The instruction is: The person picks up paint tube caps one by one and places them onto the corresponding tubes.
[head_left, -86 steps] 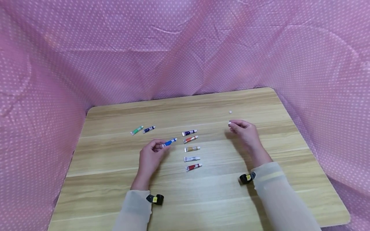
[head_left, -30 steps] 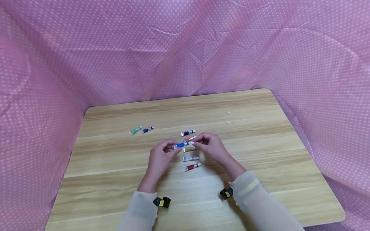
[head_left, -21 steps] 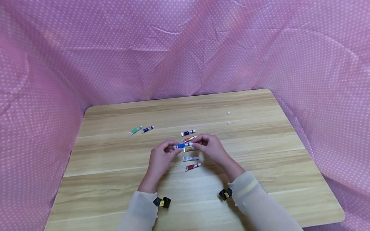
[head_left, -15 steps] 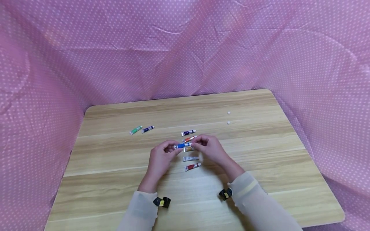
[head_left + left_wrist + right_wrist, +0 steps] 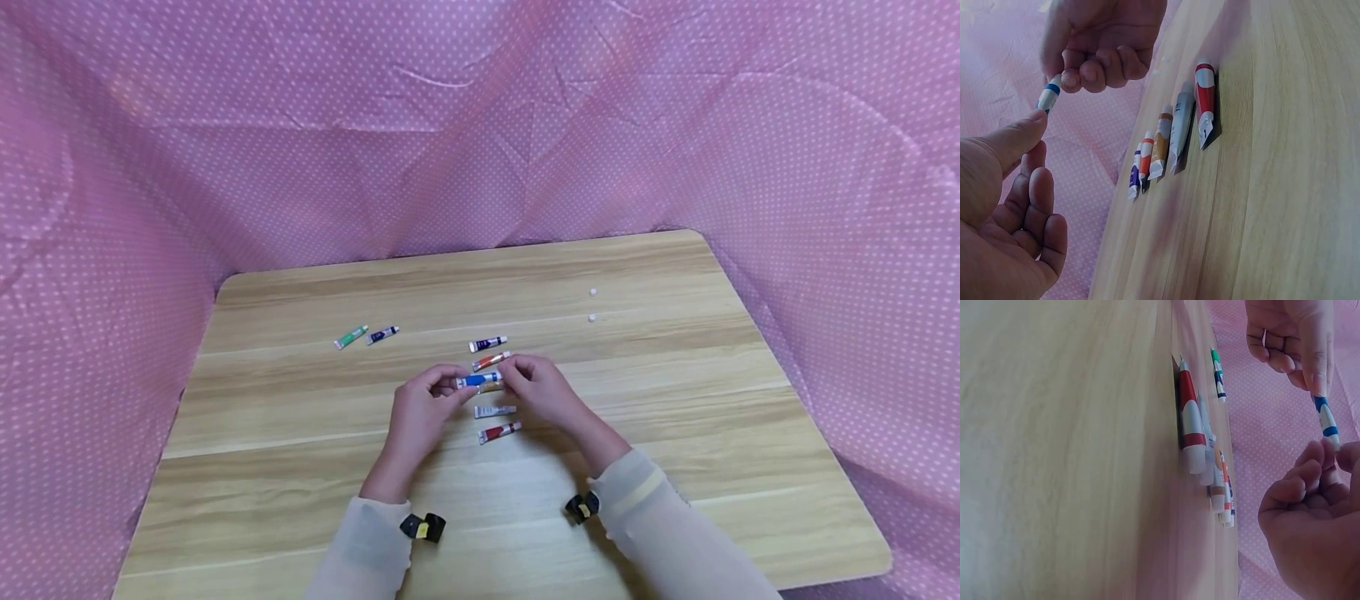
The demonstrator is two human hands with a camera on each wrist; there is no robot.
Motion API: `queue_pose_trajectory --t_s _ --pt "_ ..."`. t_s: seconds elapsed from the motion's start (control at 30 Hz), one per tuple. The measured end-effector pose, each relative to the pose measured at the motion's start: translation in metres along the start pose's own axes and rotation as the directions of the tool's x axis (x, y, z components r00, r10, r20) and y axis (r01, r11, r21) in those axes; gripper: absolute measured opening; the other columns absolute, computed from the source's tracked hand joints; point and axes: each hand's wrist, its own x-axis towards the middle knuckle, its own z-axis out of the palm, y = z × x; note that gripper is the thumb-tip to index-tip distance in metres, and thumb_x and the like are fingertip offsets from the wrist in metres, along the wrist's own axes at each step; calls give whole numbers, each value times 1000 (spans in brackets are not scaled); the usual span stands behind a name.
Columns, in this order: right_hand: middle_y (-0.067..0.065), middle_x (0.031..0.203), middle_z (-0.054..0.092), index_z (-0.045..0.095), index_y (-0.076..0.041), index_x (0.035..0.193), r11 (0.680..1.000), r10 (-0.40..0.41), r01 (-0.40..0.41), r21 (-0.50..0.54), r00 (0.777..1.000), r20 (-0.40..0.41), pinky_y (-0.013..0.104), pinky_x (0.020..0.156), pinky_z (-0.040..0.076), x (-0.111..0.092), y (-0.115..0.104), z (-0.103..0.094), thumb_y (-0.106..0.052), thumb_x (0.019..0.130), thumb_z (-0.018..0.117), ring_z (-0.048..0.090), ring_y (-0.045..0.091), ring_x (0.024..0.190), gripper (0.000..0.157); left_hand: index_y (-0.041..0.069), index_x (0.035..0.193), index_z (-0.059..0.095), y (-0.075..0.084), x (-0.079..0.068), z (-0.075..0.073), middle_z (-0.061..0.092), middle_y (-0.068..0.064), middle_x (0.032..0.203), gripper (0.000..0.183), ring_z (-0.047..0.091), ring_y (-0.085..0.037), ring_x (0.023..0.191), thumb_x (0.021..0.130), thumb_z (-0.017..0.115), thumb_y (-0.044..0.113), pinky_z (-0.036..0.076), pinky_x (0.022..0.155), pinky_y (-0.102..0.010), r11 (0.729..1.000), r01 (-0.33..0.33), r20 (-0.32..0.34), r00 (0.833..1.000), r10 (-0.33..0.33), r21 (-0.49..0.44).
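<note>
My left hand [image 5: 420, 408] pinches a small blue paint tube [image 5: 477, 380] between thumb and fingers and holds it above the table. The tube lies nearly level, its white nozzle end toward my right hand [image 5: 546, 393]. In the right wrist view, thumb and fingertips of my right hand pinch the white tip of the blue tube [image 5: 1329, 428]. Below, a column of tubes lies on the table: dark blue [image 5: 489, 344], orange [image 5: 491, 362], ochre [image 5: 491, 387], silver-white [image 5: 495, 412] and red [image 5: 499, 432]. The blue tube partly covers the ochre one.
Two small white caps [image 5: 592, 318] lie at the back right of the wooden table [image 5: 675, 500]. A green tube [image 5: 351, 337] and another dark blue tube [image 5: 382, 335] lie at the back left. A pink dotted cloth [image 5: 480, 150] hangs around the table.
My right hand has set a white cap down at the back right and come over to the blue tube's tip. My left hand has carried the tube to the right, over the column.
</note>
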Motion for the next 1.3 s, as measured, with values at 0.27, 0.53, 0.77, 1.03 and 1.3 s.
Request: queue_pose_trajectory --t_s 0.27,0.53,0.77,1.03,1.3 --pt "4 70 58 64 6 84 999 17 -18 -44 1000 -21 23 56 36 -3 -1 3 -33 116 51 44 14 62 52 23 118 82 1 -5 3 77 4 100 27 68 -17 93 92 88 29 57 80 -27 1000 -19 0 1000 19 -2" --pt "9 78 64 70 4 91 999 38 -37 -33 999 14 24 61 41 -8 2 -4 -42 117 48 49 18 66 57 23 118 82 2 -9 4 76 4 100 27 67 -16 94 92 88 29 57 80 -26 1000 -19 -2 1000 19 2" --pt "12 103 74 70 -7 123 994 -93 93 -53 996 7 30 83 56 -18 6 -15 -29 112 60 67 23 92 26 24 116 82 2 -12 4 76 3 100 26 66 -17 93 92 89 27 55 77 -25 999 -23 -12 1000 23 -24" --pt "4 108 77 76 -12 117 970 -204 197 -142 978 -41 25 87 58 -29 4 -17 -11 100 78 69 17 96 17 25 115 82 3 -18 5 77 2 100 25 67 -17 93 92 89 27 55 77 -23 999 -21 -5 1000 21 -27" --pt "0 103 78 78 -14 112 926 -269 246 -286 962 -44 27 82 57 -41 9 -16 -17 104 74 66 12 92 10 29 110 81 0 -28 13 75 5 99 21 66 -17 92 92 89 25 56 77 -24 999 20 31 999 -19 -30"
